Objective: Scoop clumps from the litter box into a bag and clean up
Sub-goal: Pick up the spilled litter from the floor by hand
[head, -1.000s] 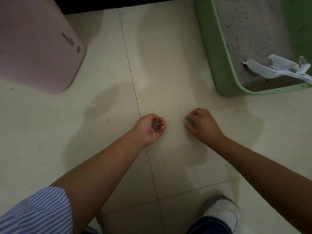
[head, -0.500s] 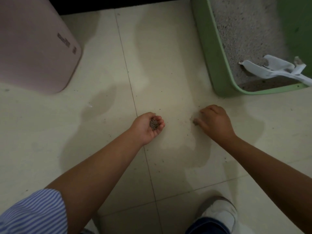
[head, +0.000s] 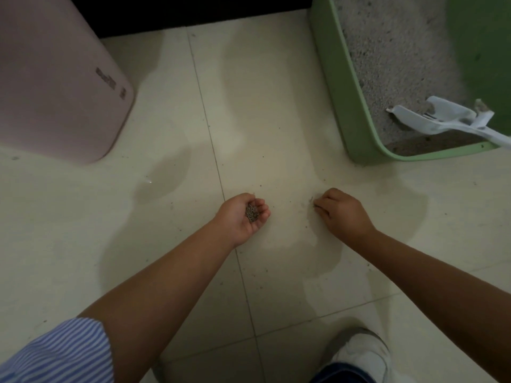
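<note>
Blue-white striped short sleeve (head: 55,355) on left arm, bare forearms, white shoe (head: 359,352), dark blue trouser leg (head: 343,374) at bottom edge.

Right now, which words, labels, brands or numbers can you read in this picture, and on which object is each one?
None can be read.
Pink bin: a dark printed mark and two small symbols on its side, too blurred to read.
Green litter box, white scoop, white shoe: no text visible.
</note>
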Demonstrator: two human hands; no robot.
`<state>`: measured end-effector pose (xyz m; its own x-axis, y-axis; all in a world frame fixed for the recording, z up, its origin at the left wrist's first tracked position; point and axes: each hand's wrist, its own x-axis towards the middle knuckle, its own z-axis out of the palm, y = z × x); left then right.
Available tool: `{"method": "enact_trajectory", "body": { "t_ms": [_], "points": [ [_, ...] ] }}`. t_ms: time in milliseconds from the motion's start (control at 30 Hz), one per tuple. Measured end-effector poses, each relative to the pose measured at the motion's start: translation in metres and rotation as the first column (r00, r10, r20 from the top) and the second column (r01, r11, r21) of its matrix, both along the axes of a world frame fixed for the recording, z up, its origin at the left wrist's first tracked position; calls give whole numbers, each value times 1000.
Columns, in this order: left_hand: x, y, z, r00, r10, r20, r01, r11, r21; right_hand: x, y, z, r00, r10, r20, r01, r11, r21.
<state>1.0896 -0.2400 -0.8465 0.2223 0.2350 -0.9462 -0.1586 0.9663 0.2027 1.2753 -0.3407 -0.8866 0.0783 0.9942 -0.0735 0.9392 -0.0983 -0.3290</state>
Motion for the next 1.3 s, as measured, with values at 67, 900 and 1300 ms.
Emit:
{"method": "enact_trajectory", "body": {
  "t_ms": [67,900,1300],
  "points": [
    [1,0,0,1000,-3,-7,3,1000,1,-1,0,0,999,33,35,-31,998,-61],
    [5,-8,3,994,6,107,-3,1000,-29,-59,33,63,867,-190,-460,146,981,-130],
    [-2,-1,-2,995,66,72,-64,998,-31,-6,3,21,961,-276,-27,260,931,-257]
  ]
}}
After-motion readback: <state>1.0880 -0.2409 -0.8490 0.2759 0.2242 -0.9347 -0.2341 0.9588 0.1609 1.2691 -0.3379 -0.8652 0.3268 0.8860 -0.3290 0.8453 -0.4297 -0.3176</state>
